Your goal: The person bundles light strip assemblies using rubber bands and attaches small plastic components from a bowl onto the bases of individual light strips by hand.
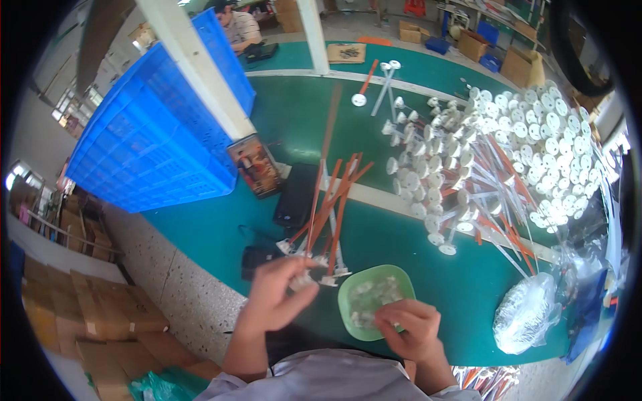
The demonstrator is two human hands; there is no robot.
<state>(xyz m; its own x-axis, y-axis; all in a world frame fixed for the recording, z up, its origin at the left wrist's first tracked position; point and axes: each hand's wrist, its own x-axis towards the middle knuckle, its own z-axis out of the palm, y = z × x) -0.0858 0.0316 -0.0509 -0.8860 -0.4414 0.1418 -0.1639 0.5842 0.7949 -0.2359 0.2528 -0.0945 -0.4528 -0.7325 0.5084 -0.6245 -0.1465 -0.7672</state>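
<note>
My left hand (284, 294) is closed around a white plastic piece (301, 279), partly hidden by the thumb and fingers. Just beyond it lies a loose bunch of orange and clear sticks (341, 200) with white ends towards me. My right hand (411, 327) reaches over the near right rim of a green bowl (344, 301), its fingertips pinched together. Small whitish parts (384, 291) are scattered inside the bowl. Whatever sits between the right fingertips is too small to make out.
A large pile of white discs on sticks (535, 134) covers the table's right side, with a clear plastic bag (525, 314) nearer. A blue crate (154, 134) stands left, beside a post (200, 73), a picture-fronted box (254, 166) and a black case (296, 196). A person (237, 27) sits beyond.
</note>
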